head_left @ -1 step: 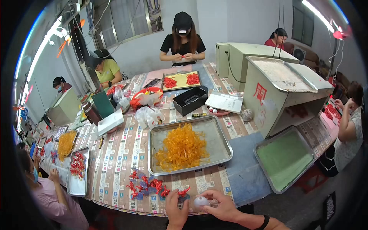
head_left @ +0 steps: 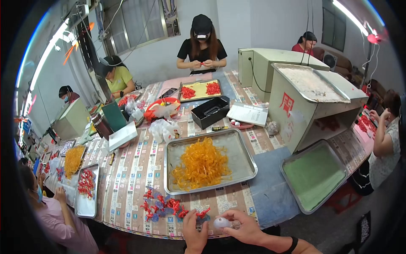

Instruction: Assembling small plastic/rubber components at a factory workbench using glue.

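Note:
Between the fingers and thumb of my right hand point(head_left: 244, 229) is a small whitish ball point(head_left: 220, 223), with a small dark mark on top. My left hand point(head_left: 194, 233) is beside it at the table's front edge, thumb apart from the fingers and nothing visible between them. Just past its fingertips lies a red figure-like piece point(head_left: 204, 212) on a bluish translucent bit; whether the fingers touch it is unclear. To the left spreads a loose heap of red pieces point(head_left: 172, 205) mixed with bluish translucent ones.
A metal tray point(head_left: 241, 171) holds a pile of amber translucent strips point(head_left: 202, 163). Behind it are a black box point(head_left: 210, 111) and plastic bags point(head_left: 163, 129). A green-bottomed tray point(head_left: 313, 175) and a metal cabinet point(head_left: 292, 114) stand right. Several people work around the table.

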Demonstrator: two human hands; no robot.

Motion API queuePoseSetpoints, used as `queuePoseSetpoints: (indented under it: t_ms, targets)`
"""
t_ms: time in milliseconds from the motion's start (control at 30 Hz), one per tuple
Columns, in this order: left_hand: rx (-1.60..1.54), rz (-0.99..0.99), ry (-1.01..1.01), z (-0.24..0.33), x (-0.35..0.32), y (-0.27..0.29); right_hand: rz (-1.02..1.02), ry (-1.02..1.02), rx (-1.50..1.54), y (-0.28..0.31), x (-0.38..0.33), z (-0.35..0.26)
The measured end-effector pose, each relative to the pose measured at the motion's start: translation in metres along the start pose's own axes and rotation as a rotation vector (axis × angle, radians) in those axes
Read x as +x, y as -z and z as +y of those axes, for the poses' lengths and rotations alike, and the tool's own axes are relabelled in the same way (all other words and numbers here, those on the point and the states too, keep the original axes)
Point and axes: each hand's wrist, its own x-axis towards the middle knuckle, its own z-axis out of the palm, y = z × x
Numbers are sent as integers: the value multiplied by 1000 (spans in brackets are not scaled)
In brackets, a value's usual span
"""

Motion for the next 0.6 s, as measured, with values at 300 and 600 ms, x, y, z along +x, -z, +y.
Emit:
queuePoseSetpoints:
  t_ms: [300,600]
  targets:
    - [-71,36,107,48,-13,28,-213,32,-73,-1,21,-30]
    - [-820,-151,251,52,0,34,-544,42,-59,6,40,-55]
